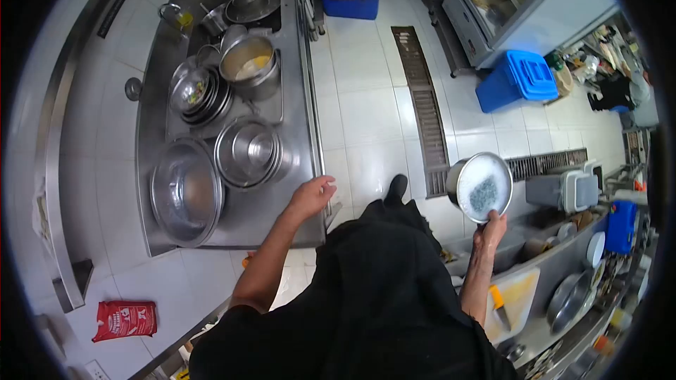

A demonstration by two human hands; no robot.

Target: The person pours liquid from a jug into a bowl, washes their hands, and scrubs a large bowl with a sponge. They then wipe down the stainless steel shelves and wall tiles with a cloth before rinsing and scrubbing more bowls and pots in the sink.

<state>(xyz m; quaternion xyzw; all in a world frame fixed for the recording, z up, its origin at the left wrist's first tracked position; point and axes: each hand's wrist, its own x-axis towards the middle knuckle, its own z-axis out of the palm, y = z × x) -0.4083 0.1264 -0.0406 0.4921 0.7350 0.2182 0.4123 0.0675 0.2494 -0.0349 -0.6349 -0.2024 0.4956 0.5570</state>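
Observation:
My right hand [491, 229] grips the near rim of a round metal bowl [458, 184], holding it out over the floor on my right. White suds fill the bowl, and a grey scouring pad [484, 195] lies in them. My left hand [311, 198] is empty, its fingers loosely bent and apart, by the edge of the steel sink counter [294, 119]. Nearest to it on the counter is a stack of metal bowls [251, 151]. A large steel basin [186, 192] stands left of that stack.
Farther up the counter are a deep pot [249, 67] and stacked pans [201, 95]. A floor drain grate [422, 98] runs ahead. A blue bin [515, 81] stands by the fridge. On my right, a knife [501, 306] lies on a cutting board [521, 302].

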